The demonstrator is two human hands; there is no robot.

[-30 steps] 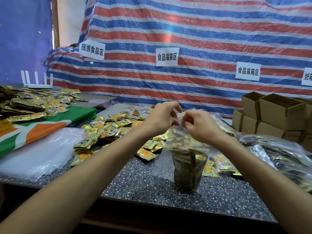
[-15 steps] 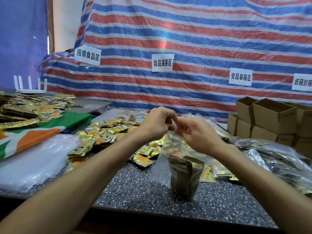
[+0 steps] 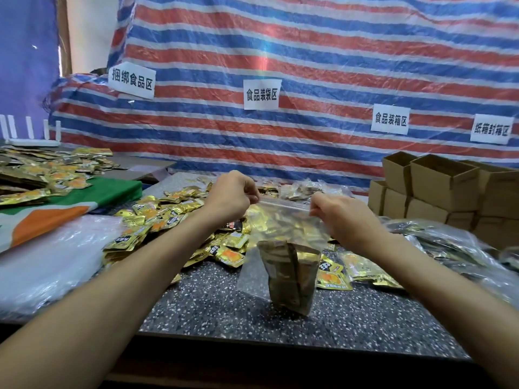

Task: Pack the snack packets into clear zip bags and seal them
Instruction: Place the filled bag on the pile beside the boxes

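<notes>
As both grips (image 3: 230, 196) (image 3: 342, 217) pinch its corners (top), bag (image 3: 283, 220) stretches between.

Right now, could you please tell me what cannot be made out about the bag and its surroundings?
Head view: whether the zip bag is sealed shut; its strip ends sit under the fingers of the left hand and right hand.
Head view: the count of snack packets inside; they overlap behind hazy plastic.
Head view: what the cardboard boxes hold; their own walls hide it.
</notes>
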